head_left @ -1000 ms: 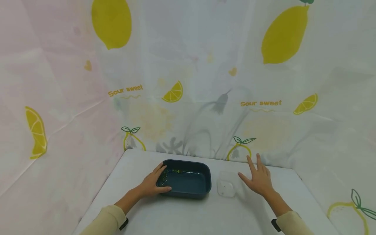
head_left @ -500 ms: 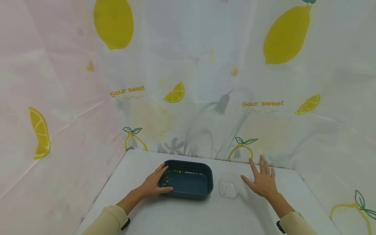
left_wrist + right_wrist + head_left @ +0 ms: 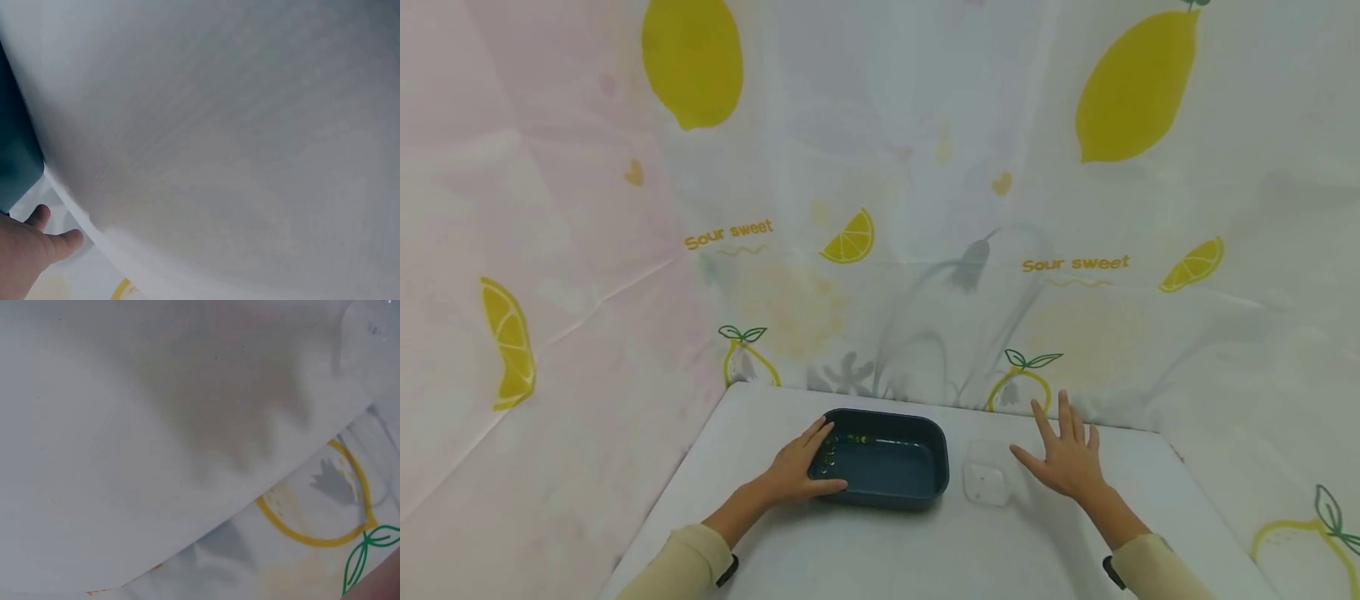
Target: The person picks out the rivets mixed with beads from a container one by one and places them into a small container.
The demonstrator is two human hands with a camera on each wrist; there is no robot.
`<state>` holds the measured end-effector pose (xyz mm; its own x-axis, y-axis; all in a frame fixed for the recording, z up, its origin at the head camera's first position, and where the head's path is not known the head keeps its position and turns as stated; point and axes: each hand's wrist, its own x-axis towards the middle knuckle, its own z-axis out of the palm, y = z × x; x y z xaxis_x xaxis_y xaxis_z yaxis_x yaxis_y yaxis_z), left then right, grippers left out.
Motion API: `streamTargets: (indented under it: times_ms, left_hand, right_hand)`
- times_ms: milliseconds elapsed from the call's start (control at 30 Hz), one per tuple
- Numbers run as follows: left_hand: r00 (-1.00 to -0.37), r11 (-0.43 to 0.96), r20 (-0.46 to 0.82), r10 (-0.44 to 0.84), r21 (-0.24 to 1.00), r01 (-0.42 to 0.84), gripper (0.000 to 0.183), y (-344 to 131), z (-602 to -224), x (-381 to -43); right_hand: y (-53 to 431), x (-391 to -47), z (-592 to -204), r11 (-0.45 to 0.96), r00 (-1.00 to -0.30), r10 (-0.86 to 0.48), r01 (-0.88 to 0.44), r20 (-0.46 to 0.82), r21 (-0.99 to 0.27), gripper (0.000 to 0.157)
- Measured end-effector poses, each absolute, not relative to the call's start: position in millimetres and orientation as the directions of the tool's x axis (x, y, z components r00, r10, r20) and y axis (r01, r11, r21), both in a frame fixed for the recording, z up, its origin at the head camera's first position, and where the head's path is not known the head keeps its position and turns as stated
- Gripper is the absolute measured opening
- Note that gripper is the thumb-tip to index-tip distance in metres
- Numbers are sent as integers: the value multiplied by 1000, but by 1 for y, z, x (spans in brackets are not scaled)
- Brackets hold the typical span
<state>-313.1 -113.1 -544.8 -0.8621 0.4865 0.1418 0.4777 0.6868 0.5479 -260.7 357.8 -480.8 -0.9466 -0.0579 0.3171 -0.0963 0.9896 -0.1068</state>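
In the head view, a dark blue rectangular basin (image 3: 887,502) stands on the white table. Several small shiny balls, like glass marbles (image 3: 829,454), lie along its left and back inner walls. My left hand (image 3: 792,471) holds the basin's left end, thumb along the front rim and fingers at the back left corner. The left wrist view catches part of this left hand (image 3: 31,250) close to the basin's side (image 3: 15,144). A clear plastic box (image 3: 987,485) sits right of the basin. Beyond it my right hand (image 3: 1070,458) hovers, fingers spread and holding nothing.
A pale cloth printed with lemons (image 3: 850,317) hangs behind and at both sides of the white table (image 3: 850,558). The right wrist view shows the right hand's shadow on the table (image 3: 225,412) and the clear box's edge (image 3: 369,350).
The whole scene shifts slightly rightward in the head view. My left hand stays on the basin and my right hand stays raised with fingers spread; the marbles look the same.
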Motion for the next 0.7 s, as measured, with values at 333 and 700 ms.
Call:
streamTargets:
  times_ms: [333,700]
  left_hand:
    - [-855,676,148,497,552,488,103,-111,-552,-314]
    - [-859,676,144,492,558,481,102,-112,-546,-312]
  right_hand:
    - [342,-264,-481,988,-955,-81,-114,285,-101,90]
    - [325,-270,-478,986,-957,-105,-136,270,-98,90]
